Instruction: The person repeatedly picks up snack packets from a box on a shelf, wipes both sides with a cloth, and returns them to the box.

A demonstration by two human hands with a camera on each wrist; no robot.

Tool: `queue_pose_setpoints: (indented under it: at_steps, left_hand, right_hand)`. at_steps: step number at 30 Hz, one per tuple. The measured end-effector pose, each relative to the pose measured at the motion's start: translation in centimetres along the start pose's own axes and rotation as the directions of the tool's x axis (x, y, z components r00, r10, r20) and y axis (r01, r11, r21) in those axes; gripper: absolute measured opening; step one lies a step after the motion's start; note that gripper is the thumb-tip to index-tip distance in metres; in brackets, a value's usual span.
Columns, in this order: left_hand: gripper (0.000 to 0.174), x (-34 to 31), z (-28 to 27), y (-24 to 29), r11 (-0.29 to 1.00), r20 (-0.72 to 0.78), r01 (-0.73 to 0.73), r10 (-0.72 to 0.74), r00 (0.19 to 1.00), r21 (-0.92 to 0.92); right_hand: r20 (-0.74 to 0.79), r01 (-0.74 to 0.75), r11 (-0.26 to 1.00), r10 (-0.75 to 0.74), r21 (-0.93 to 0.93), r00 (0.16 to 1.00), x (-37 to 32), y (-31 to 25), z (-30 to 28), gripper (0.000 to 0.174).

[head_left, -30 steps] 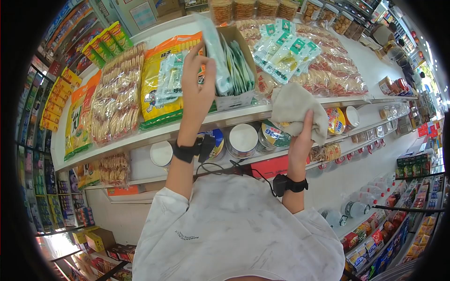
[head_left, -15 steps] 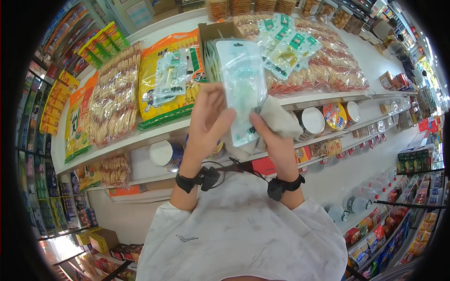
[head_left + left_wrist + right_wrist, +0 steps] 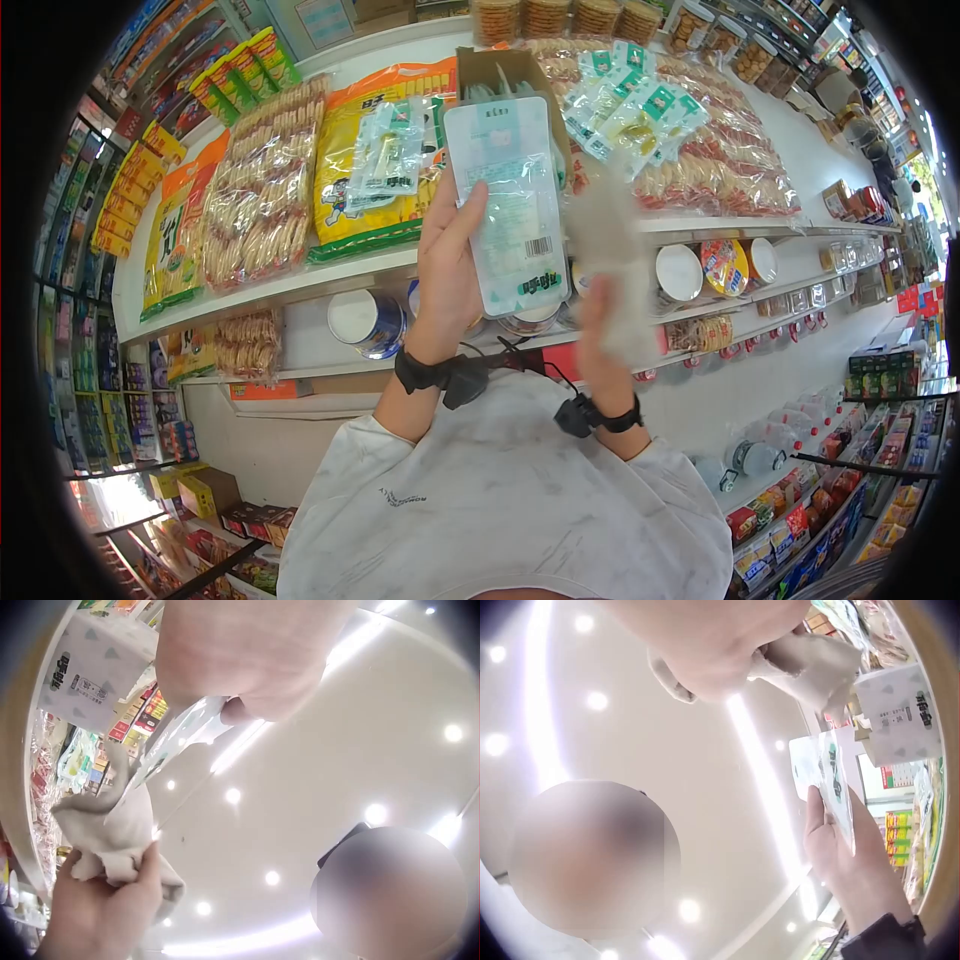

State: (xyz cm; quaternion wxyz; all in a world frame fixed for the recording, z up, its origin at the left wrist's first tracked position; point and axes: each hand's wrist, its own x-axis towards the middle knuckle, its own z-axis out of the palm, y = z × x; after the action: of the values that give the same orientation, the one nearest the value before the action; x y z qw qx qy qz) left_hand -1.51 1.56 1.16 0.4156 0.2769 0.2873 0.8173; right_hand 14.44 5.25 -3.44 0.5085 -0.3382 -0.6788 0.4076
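My left hand [image 3: 447, 262] holds a flat, clear-and-white plastic packet [image 3: 512, 225] upright, thumb across its front and fingers behind. A barcode and green print show on the packet's face. In my right hand [image 3: 600, 345], blurred by motion, is a beige cloth [image 3: 612, 235], just right of the packet. The left wrist view shows the cloth [image 3: 124, 825] bunched between the right thumb and fingers, close to the packet's edge. Behind the packet stands an open carton [image 3: 483, 66] with similar packets in it, partly hidden.
More green-and-white packets [image 3: 640, 105] lie on bagged snacks to the right, others [image 3: 388, 150] on a yellow bag [image 3: 340, 165] to the left. Tubs [image 3: 680, 272] line the lower shelf. Round jars [image 3: 575, 18] stand along the back. The white shelf edge [image 3: 250, 290] runs in front.
The left hand has taken the packet from the carton and brought it forward. The right hand with the cloth came in to the packet, then moved off its face to the right.
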Motion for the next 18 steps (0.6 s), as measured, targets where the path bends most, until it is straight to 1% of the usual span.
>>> queue_pose_setpoints:
  at_steps: [1, 2, 3, 4, 5, 7, 8, 9, 10, 11, 12, 13, 14, 15, 16, 17, 18]
  left_hand:
    - [0.048, -0.2, 0.2, -0.3, 0.999, -0.06, 0.038, -0.037, 0.998, 0.015]
    - [0.048, -0.7, 0.4, -0.7, 0.997, -0.119, 0.076, -0.072, 0.99, 0.029]
    - [0.048, -1.3, 0.7, -1.0, 0.992, -0.178, 0.116, -0.107, 0.978, 0.041]
    - [0.059, -2.2, 1.1, -1.2, 0.986, -0.041, 0.097, -0.092, 0.995, 0.136]
    - [0.062, -2.4, 1.3, -1.3, 0.987, 0.0, 0.149, -0.149, 0.989, 0.061]
    - [0.068, -2.5, 1.5, -1.6, 0.965, 0.087, 0.247, -0.239, 0.967, -0.088]
    - [0.07, -2.6, 1.4, -2.0, 0.978, 0.106, 0.209, -0.209, 0.972, 0.017]
    - [0.069, -2.8, 1.1, -2.7, 0.981, 0.176, 0.1, -0.129, 0.976, 0.165]
    - [0.068, -3.0, 0.7, -3.3, 0.953, 0.256, -0.021, -0.059, 0.965, 0.301]
    - [0.068, -3.2, 0.5, -3.5, 0.895, 0.343, -0.151, -0.003, 0.939, 0.42]
    - [0.056, -3.2, 0.6, -3.1, 0.888, 0.325, -0.11, -0.046, 0.944, 0.446]
    - [0.045, -3.2, 0.6, -2.8, 0.879, 0.307, -0.07, -0.089, 0.948, 0.471]
    - [0.041, -2.8, 1.0, -2.2, 0.849, 0.34, -0.116, -0.079, 0.937, 0.516]
    - [0.039, -2.4, 1.4, -1.7, 0.815, 0.374, -0.161, -0.072, 0.924, 0.556]
    - [0.034, -2.2, 1.8, -1.3, 0.763, 0.435, -0.313, 0.047, 0.899, 0.565]
    - [0.034, -2.5, 1.8, -1.2, 0.785, 0.373, -0.286, 0.075, 0.925, 0.55]
    - [0.035, -2.8, 1.7, -1.1, 0.806, 0.308, -0.26, 0.102, 0.946, 0.532]
  right_hand:
    - [0.15, 0.169, 0.983, -0.157, -0.068, 0.976, 0.2, -1.0, 0.9, 0.049]
    - [0.387, 0.547, 0.818, -0.453, -0.179, 0.803, 1.5, -2.4, 1.6, 0.058]
    - [0.492, 0.535, 0.831, -0.405, -0.154, 0.77, 1.3, -3.5, 2.2, 0.073]
    - [0.43, 0.538, 0.828, -0.433, -0.157, 0.792, 1.1, -2.9, 2.9, 0.075]
    - [0.367, 0.543, 0.825, -0.461, -0.159, 0.808, 1.2, -2.2, 3.3, 0.076]
    - [0.351, 0.566, 0.809, -0.489, -0.158, 0.798, 2.6, -3.1, 2.4, 0.073]
    - [0.344, 0.575, 0.803, -0.502, -0.155, 0.793, 3.3, -3.5, 2.0, 0.072]
    - [0.325, 0.601, 0.775, -0.527, -0.195, 0.785, 4.1, -3.5, 1.8, 0.07]
    - [0.306, 0.624, 0.746, -0.552, -0.235, 0.776, 4.9, -3.3, 1.5, 0.067]
    - [0.288, 0.644, 0.714, -0.578, -0.274, 0.763, 5.4, -3.4, 1.1, 0.065]
    - [0.299, 0.642, 0.733, -0.575, -0.226, 0.761, 5.7, -4.4, 0.3, 0.053]
    - [0.282, 0.619, 0.771, -0.566, -0.151, 0.774, 6.1, -4.0, -0.3, 0.051]
    - [0.266, 0.593, 0.802, -0.557, -0.076, 0.787, 6.6, -3.3, -0.9, 0.049]
    - [0.223, 0.442, 0.896, -0.439, 0.039, 0.87, 6.4, -2.9, -1.1, 0.048]
    - [0.175, 0.283, 0.944, -0.311, 0.17, 0.934, 6.3, -2.5, -1.3, 0.048]
    - [0.149, -0.016, 0.937, -0.038, 0.349, 0.988, 5.4, -2.3, -1.6, 0.049]
    - [0.174, -0.295, 0.807, 0.238, 0.512, 0.955, 4.5, -2.0, -1.8, 0.051]
